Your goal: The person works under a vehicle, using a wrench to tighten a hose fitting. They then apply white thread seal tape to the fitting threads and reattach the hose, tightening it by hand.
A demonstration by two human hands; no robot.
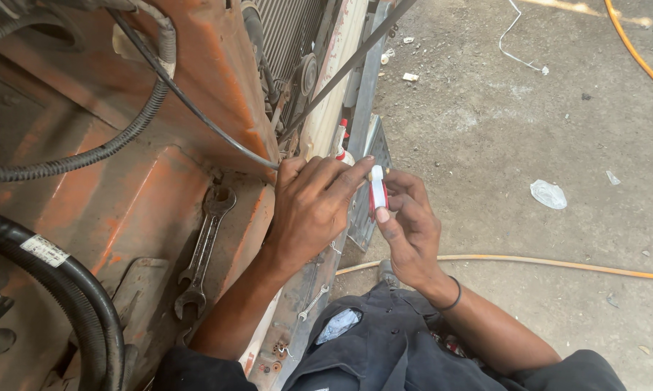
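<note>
A: The right hand [412,232], what does it hold?

B: It holds a small roll of white tape [378,192] with a red rim. The thumb is on the lower edge of the roll and the fingers curl around the far side, so the hand is closed on it. A black band [454,295] sits on that wrist.

A: And the left hand [313,208]?

B: It lies just beside the roll, palm down, with the fingers stretched toward it. The fingertips touch the top of the roll or the loose end of tape there; I cannot tell if they pinch something. The hand is half open, rather flat.

A: Where is the roll exactly?

B: Between both hands, in the air, above the edge of the orange machine body [160,195] and the grey metal bracket [366,188] next to it.

A: What is around them?

B: Left of the left hand a long double-ended wrench [205,250] lies on the orange metal. A thin black cable [189,101] passes above the hand, and thick black hoses [66,282] run at the left side. A small wrench [313,302] lies lower on the frame edge. On the concrete floor [529,130] at the right there is a yellow hose [543,262] and a crumpled piece of plastic [548,194].
</note>
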